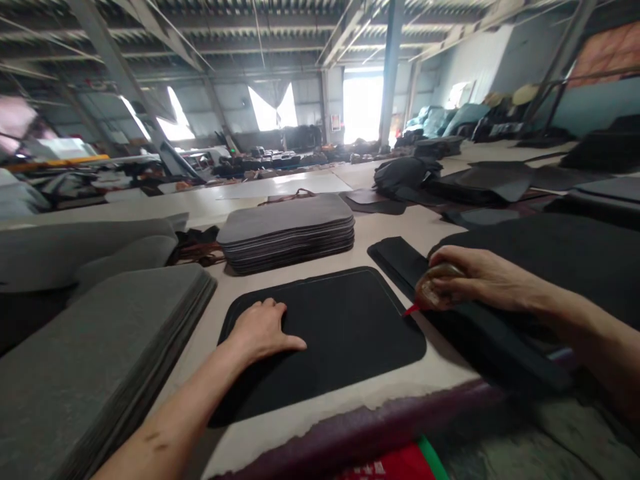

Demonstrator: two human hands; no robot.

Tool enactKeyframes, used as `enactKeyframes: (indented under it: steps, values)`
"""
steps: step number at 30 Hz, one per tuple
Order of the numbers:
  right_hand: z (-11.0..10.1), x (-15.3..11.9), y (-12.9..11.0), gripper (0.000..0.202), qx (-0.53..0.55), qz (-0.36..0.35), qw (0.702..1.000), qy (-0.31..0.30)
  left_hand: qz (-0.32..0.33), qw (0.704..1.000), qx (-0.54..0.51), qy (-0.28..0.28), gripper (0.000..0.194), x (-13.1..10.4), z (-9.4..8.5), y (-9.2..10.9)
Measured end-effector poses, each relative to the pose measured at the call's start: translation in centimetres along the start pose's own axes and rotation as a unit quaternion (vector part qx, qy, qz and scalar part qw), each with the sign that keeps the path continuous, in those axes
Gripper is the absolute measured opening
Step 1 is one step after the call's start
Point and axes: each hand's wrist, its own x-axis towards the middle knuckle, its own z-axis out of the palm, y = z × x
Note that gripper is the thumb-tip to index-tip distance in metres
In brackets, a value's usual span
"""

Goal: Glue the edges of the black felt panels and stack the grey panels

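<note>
A black panel with rounded corners (340,333) lies flat on the table in front of me, a thin pale line running just inside its far and right edges. My left hand (263,330) rests on the panel's left part, fingers spread and thumb pointing right. In my right hand (457,280) is a glue bottle (433,288) with a brownish body, tilted down to the left. Its red nozzle (412,309) meets the panel's right edge along the pale line. The fingers wrap round the bottle and partly hide it.
Behind the panel stands a stack of grey rounded sheets (287,233). Larger grey sheets (110,347) are piled at the left. Folded black strips (400,263) and black material (540,267) lie at the right. The table's front edge (360,427) has torn purple covering.
</note>
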Motion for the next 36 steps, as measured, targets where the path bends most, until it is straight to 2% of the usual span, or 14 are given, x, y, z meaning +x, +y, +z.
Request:
enactKeyframes:
  steps: [10, 17, 19, 22, 29, 36]
  values:
    - [0.7, -6.5, -0.1, 0.037, 0.099, 0.032, 0.995, 0.006, 0.009, 1.000, 0.019, 0.003, 0.095, 0.2, 0.1, -0.2]
    - [1.7, -8.3, -0.1, 0.034, 0.135, 0.025, 0.990, 0.021, 0.017, 1.000, 0.024, 0.009, 0.096, 0.1, 0.2, 0.0]
    - [1.9, -8.1, -0.5, 0.035, 0.144, 0.023, 0.989, -0.002, 0.017, 1.000, 0.025, 0.008, 0.097, 0.2, 0.2, -0.2]
    - [2.1, -7.4, -1.5, 0.037, 0.139, -0.014, 0.990, -0.027, 0.019, 0.999, 0.027, -0.001, 0.091, 0.5, 0.1, -0.6]
    - [2.7, -4.2, -4.2, 0.036, 0.097, -0.116, 0.987, -0.060, 0.055, 0.998, 0.030, -0.004, 0.054, 1.0, -0.2, -2.0]
    - [4.4, -1.1, -7.0, 0.029, 0.097, -0.193, 0.973, -0.080, 0.071, 0.997, 0.009, -0.005, 0.045, 1.3, -0.4, -3.3]
